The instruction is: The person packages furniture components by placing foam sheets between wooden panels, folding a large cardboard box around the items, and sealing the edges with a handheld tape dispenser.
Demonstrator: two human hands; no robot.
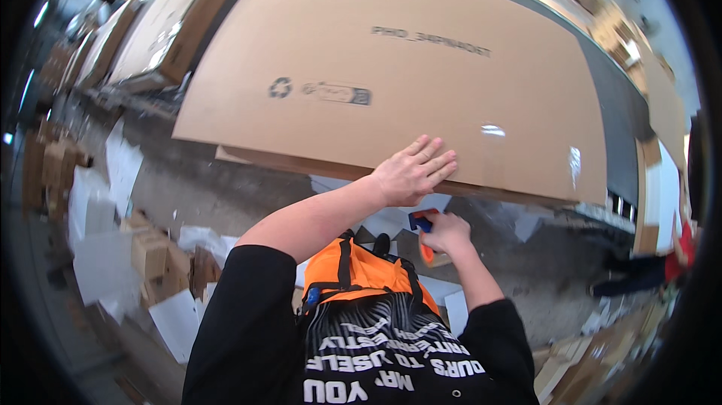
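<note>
A large flat brown cardboard box (331,51) lies in front of me, with printed marks and shiny clear patches like tape near its right end. My left hand (414,172) rests flat on its top by the near edge, fingers stretched out and a little spread. Below that edge, close to my body, my right hand (450,233) is closed around a tape dispenser (427,253) with blue and orange parts. The dispenser is apart from the box, and my fingers hide some of it.
Under the box runs a dark conveyor surface (620,115). More long cartons (162,33) stand along it at the left. White sheets (109,247) and smaller cardboard boxes (154,254) litter the floor at left. A person in dark trousers (639,273) is at the right.
</note>
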